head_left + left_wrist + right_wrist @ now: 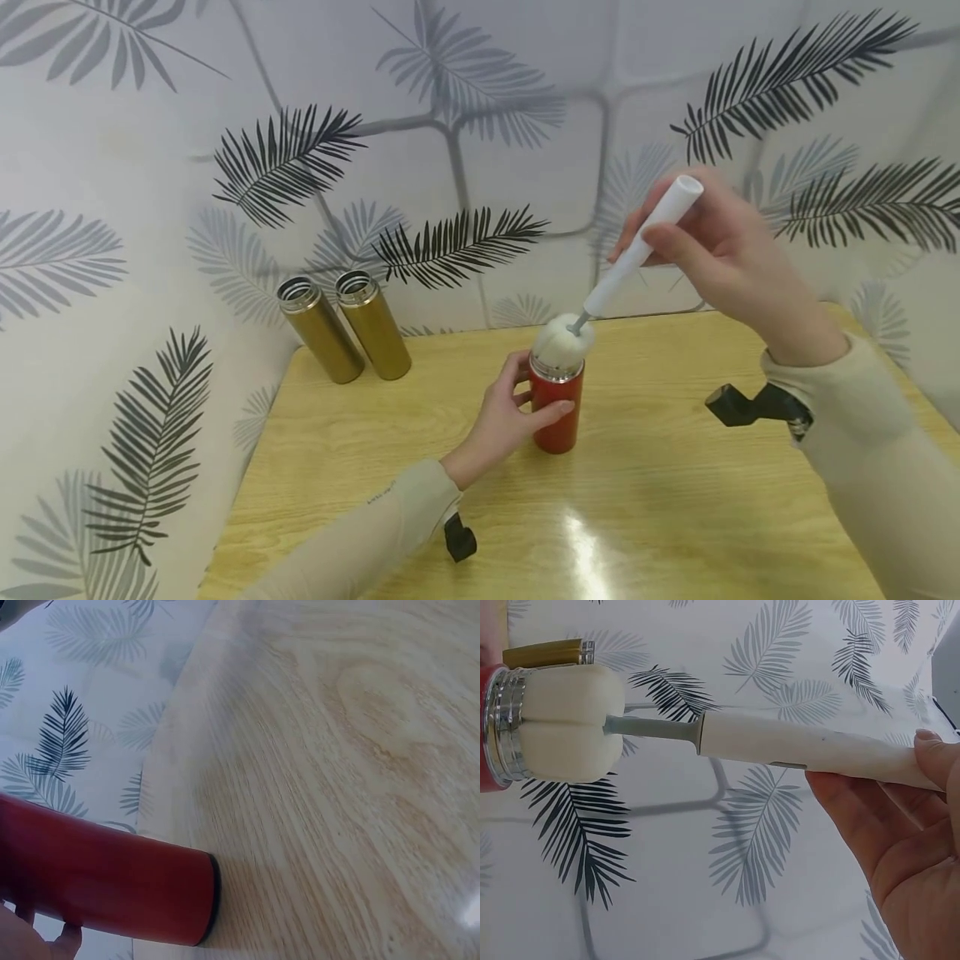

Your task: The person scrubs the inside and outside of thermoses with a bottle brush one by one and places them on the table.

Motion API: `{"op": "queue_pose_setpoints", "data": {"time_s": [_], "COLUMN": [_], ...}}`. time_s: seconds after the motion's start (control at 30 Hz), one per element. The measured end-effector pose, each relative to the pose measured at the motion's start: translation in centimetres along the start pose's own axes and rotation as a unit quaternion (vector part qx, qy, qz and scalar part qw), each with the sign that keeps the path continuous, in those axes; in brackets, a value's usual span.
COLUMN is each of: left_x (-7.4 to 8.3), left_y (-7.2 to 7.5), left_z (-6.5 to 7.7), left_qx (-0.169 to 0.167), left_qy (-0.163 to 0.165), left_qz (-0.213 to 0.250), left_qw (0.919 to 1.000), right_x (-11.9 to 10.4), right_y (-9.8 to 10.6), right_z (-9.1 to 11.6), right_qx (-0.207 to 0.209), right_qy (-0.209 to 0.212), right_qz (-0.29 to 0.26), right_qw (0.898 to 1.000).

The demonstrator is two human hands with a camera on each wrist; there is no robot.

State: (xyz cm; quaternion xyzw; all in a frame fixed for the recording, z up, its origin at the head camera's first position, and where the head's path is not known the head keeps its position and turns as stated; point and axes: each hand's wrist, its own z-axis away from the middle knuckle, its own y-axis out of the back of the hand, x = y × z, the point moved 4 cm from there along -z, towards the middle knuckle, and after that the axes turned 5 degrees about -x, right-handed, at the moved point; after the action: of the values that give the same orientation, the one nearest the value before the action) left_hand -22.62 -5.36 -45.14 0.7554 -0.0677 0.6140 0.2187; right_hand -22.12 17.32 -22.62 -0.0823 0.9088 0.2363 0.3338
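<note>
A red thermos bottle [556, 421] with a silver threaded mouth stands on the wooden table. My left hand [506, 408] grips it round the side, the thumb across its front; in the left wrist view the red bottle [112, 877] shows its dark base rim on the tabletop. My right hand [712, 242] holds a bottle brush by its white handle [630, 258], tilted up to the right. The cream sponge head [558, 342] sits at the bottle's mouth, most of it above the rim. In the right wrist view the sponge head [570, 724] bulges beside the metal threads.
Two gold thermos bottles without lids, one on the left [322, 333] and one beside it [375, 329], stand at the table's back left. A wall with leaf-patterned covering [510, 192] rises right behind the wooden table [360, 433].
</note>
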Motion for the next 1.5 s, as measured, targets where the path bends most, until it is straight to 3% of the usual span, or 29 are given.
{"op": "queue_pose_setpoints", "data": {"time_s": [0.2, 0.47, 0.67, 0.8, 0.9, 1.0, 1.27, 1.5], "left_x": [-0.7, -0.7, 1.0, 2.3, 2.7, 2.7, 1.8, 1.4], "left_y": [-0.1, -0.2, 0.5, 0.9, 1.0, 1.0, 1.1, 1.2], "left_z": [0.1, 0.1, -0.1, -0.2, -0.2, -0.2, -0.2, -0.2], "left_qx": [-0.005, 0.026, 0.038, 0.053, 0.056, 0.055, 0.043, 0.037], "left_qy": [0.026, 0.028, -0.021, -0.054, -0.057, -0.05, -0.037, -0.035], "left_qz": [-0.015, 0.025, -0.022, -0.082, -0.105, -0.112, -0.13, -0.134], "left_qw": [0.9995, 0.9989, 0.9988, 0.9937, 0.9912, 0.991, 0.9899, 0.9898], "right_x": [0.0, 0.1, -0.7, -1.0, -0.8, -0.4, 1.0, 1.8], "right_y": [-0.2, 0.0, 0.8, 0.6, 0.2, 0.0, -0.2, -0.6], "right_z": [0.0, 0.3, 0.9, 1.2, 1.4, 1.7, 3.2, 3.9], "right_qx": [-0.007, -0.01, 0.003, -0.009, -0.011, -0.011, -0.01, 0.006], "right_qy": [-0.01, 0.006, 0.027, 0.03, 0.051, 0.069, 0.052, 0.056], "right_qz": [0.004, 0.001, -0.012, 0.036, 0.061, 0.045, 0.055, 0.028], "right_qw": [1.0, 1.0, 1.0, 0.999, 0.997, 0.997, 0.997, 0.998]}}
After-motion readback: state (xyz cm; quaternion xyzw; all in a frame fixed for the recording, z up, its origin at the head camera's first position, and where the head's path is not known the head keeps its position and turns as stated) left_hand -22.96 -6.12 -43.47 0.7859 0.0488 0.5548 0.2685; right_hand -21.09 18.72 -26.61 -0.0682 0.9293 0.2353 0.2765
